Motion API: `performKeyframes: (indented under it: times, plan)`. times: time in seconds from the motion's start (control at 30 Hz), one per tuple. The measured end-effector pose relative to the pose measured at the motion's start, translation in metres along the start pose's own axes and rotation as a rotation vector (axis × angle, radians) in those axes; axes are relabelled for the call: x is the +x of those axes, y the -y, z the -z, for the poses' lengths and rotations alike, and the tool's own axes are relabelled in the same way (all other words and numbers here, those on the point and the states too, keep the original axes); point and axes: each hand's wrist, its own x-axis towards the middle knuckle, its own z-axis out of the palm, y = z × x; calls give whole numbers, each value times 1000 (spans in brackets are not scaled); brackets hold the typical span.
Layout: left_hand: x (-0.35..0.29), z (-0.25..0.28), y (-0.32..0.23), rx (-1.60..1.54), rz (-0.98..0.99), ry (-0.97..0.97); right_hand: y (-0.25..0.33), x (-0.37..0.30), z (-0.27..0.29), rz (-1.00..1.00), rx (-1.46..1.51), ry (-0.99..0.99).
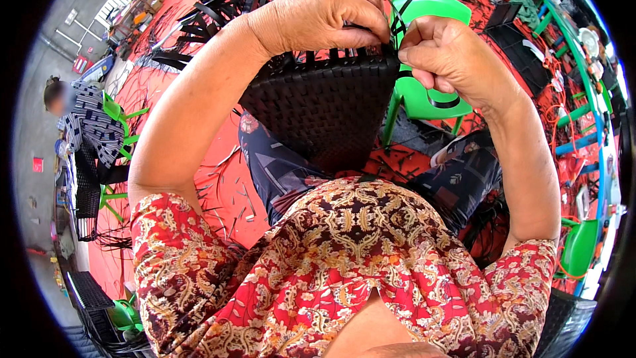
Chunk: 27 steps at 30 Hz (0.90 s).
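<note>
A dark woven basket (318, 109) made of flat black strips stands between my knees, with long loose strips sticking up from its rim. Both hands meet at its upper right corner. My left hand (331, 10) is over the rim, its index finger stretched out to the right and its thumb and lower fingers bent around a black strip (397, 21) at the corner. My right hand (447, 56) pinches at the same corner from the right, thumb against index finger. What lies between its fingertips is mostly hidden, but seems to be a strip end.
A green plastic chair (427, 103) stands just beyond the basket. Strip offcuts litter the red floor (222, 179). At far left another person (93, 119) sits with black woven work. A blue and green frame (599, 152) runs along the right, near a black crate (520, 56).
</note>
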Motion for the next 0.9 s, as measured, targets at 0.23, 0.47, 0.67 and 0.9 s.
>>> performKeyframes:
  times: [0.23,0.47,0.67,0.9]
  plan:
    - [-4,-13,-29,244,242,-68,-10,-2,-3,89,-3,-44]
    - [-15,-20,-45,306,519,-83,-23,3,-15,249,111,-64]
    - [-6,-13,-72,220,692,-123,-20,-2,-27,421,-17,-147]
    - [-11,-18,-92,122,870,-283,-19,-11,-42,611,-280,-283]
